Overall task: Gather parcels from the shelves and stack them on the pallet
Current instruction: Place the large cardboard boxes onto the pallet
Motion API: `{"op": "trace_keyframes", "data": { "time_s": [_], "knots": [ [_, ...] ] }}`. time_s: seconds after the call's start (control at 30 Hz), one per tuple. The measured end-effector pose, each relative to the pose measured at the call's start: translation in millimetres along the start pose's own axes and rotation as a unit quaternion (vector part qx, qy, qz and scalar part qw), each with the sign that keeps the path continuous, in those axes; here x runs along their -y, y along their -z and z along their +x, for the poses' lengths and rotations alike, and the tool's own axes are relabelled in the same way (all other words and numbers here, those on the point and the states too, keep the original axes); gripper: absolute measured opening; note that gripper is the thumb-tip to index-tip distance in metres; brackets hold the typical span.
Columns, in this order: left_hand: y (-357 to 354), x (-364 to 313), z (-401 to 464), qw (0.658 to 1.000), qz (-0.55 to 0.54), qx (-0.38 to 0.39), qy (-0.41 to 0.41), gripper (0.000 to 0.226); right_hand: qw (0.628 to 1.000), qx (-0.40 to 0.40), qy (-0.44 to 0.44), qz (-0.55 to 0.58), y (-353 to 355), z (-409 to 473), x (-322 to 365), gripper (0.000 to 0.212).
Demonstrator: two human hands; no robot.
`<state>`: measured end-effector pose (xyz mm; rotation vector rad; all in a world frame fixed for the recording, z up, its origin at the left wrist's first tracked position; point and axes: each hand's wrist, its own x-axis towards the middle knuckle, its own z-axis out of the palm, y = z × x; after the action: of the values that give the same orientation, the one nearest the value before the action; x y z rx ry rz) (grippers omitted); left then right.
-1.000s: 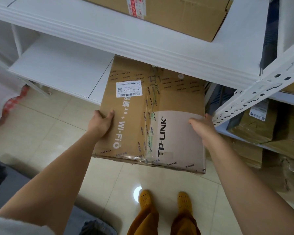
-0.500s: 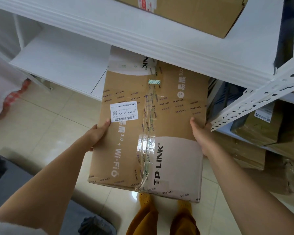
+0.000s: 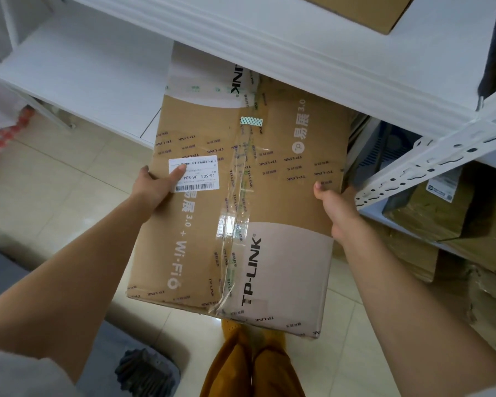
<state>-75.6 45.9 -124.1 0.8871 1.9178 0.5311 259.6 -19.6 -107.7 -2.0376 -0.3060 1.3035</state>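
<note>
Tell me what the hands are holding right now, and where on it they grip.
The TP-LINK box, by its two long side edges: left hand with its thumb on the label, right hand opposite.

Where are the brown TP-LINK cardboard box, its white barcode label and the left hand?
Brown TP-LINK cardboard box (image 3: 281,196): head view, top face.
White barcode label (image 3: 201,174): head view, label centre.
Left hand (image 3: 158,186): head view, back of hand.
</note>
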Motion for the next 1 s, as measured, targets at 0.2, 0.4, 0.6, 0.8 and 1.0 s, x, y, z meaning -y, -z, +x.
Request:
{"op": "trace_keyframes", "data": {
  "time_s": [0.2,0.4,0.6,0.8,1.0],
  "knots": [
    [7,10,-6,0.997,-0.044,0.035,0.042,0.116,0.997,0.078,0.006,-0.016,9,4,2,0.076],
    [3,46,-44,0.982,-0.128,0.059,0.129,0.086,0.988,0.127,0.028,-0.081,12,7,5,0.071],
    [12,109,-72,0.962,-0.221,0.044,0.152,0.108,0.976,0.175,0.034,-0.125,7,-6,-4,0.070],
    [41,153,-118,0.952,-0.239,-0.041,0.188,0.064,0.956,0.237,0.022,-0.171,-26,-33,-20,0.063],
    [88,213,-173,0.932,-0.267,-0.104,0.222,0.057,0.934,0.291,0.002,-0.206,-67,-81,-56,0.061]
  ]
}}
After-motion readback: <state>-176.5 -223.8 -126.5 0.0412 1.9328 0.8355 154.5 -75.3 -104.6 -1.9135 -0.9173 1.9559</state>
